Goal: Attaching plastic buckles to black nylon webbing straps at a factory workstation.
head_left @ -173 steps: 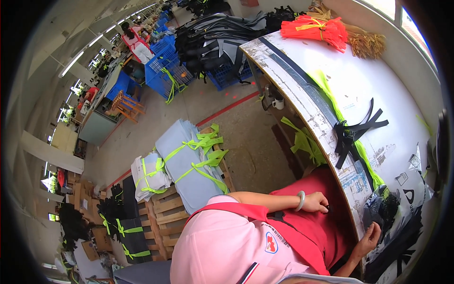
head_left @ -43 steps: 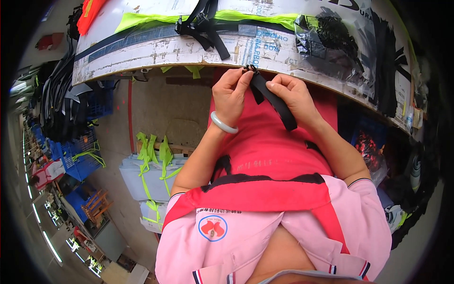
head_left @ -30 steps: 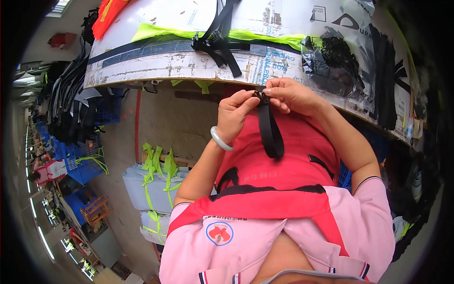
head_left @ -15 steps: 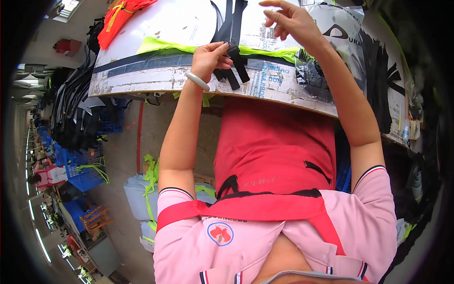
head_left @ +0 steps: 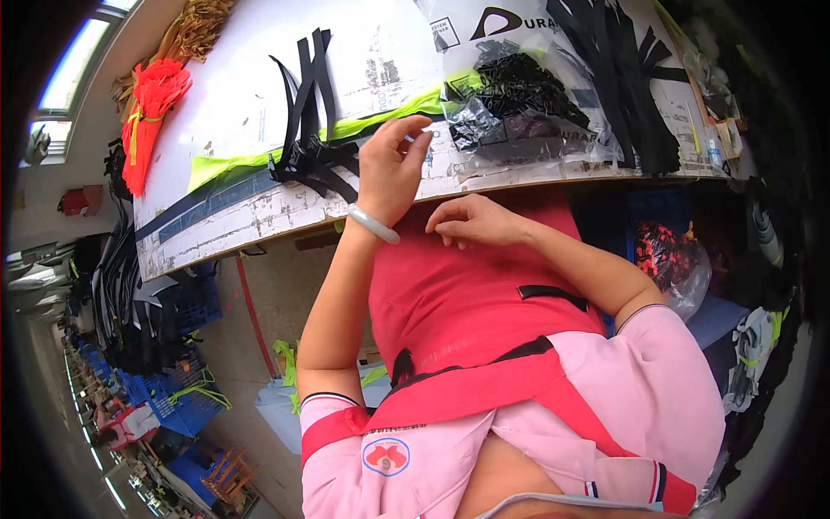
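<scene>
My left hand (head_left: 393, 169), with a pale bangle at its wrist, hovers over the front edge of the table. Its fingers are loosely curved and parted from the thumb, and nothing shows between them. Lower down, in front of the red apron, my right hand (head_left: 480, 221) hangs half-curled, also with nothing visible in it. A small bunch of black straps (head_left: 304, 104) with black buckles (head_left: 292, 158) at the near end lies just left of my left hand, across a neon-yellow strip (head_left: 233, 166). Right of that hand rests a clear plastic bag (head_left: 484, 143) of small black plastic parts (head_left: 532, 91).
More black straps (head_left: 618, 86) lie bundled on the right of the white, worn table (head_left: 233, 221). An orange bundle (head_left: 156, 121) sits at its far left corner. Dark strips (head_left: 117, 285) hang beside the table, above blue crates (head_left: 186, 402). A clear bag with red pieces (head_left: 666, 259) is below right.
My left hand has let go of the black buckle and strap, which now lie on the table. My right hand has come down from above the table to the apron. The view has turned.
</scene>
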`<state>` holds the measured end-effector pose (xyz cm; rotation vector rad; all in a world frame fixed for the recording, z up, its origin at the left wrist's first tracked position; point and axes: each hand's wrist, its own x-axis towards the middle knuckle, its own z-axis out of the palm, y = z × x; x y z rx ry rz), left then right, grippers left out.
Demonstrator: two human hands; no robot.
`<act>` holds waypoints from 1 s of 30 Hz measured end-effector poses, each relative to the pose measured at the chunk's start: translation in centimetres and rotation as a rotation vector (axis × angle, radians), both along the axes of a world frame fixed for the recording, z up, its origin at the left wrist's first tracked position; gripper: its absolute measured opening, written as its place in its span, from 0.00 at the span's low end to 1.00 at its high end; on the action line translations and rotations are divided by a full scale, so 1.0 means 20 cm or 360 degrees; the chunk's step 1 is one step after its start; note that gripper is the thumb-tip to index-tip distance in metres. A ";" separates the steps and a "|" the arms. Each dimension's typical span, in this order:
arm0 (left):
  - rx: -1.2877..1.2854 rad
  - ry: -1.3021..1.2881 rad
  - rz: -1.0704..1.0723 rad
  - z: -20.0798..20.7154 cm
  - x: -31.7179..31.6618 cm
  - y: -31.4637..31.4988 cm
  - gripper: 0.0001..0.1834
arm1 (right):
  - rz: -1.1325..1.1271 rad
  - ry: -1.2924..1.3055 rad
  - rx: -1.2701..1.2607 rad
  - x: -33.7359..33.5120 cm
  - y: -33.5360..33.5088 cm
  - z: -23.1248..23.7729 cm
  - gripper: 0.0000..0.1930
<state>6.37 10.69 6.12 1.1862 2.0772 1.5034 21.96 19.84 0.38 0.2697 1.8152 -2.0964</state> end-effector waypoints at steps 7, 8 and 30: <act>-0.0144 0.0580 -0.0382 -0.05 0.20 0.68 0.18 | 0.0371 0.0205 0.0621 0.17 -0.10 -0.35 0.13; -0.0136 0.0681 -0.0228 -0.11 0.18 0.76 0.22 | 0.0415 0.0188 0.0593 0.16 -0.08 -0.36 0.13; 0.0033 0.0108 0.0110 -0.24 0.02 1.22 0.18 | 0.0183 0.0207 0.0663 0.19 0.09 -0.59 0.13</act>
